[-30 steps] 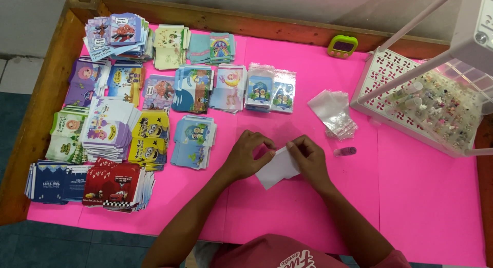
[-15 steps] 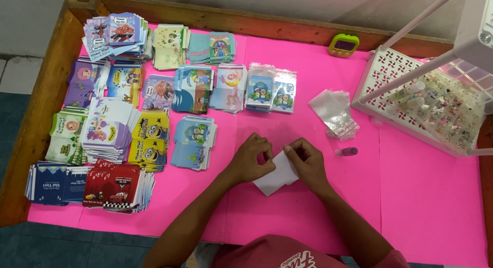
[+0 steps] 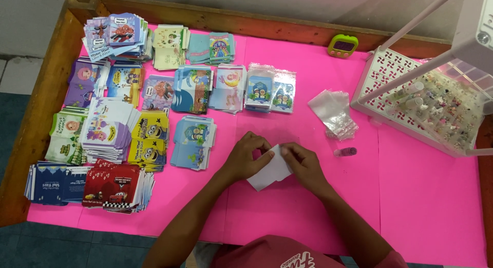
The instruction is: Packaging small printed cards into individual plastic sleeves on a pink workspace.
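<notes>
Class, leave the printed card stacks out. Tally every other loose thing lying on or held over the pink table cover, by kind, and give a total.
White folded paper, held by left hand and right hand: 1
Heap of clear bags: 1
Small vial: 1
Green timer: 1
White rack: 1
Total: 5

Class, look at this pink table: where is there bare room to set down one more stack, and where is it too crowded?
Bare pink lies at the right front, between the right hand and the white rack, and between the zip bags and the green timer. The left half is packed with card stacks. Both hands, left hand too, hold a white card at the centre.
</notes>
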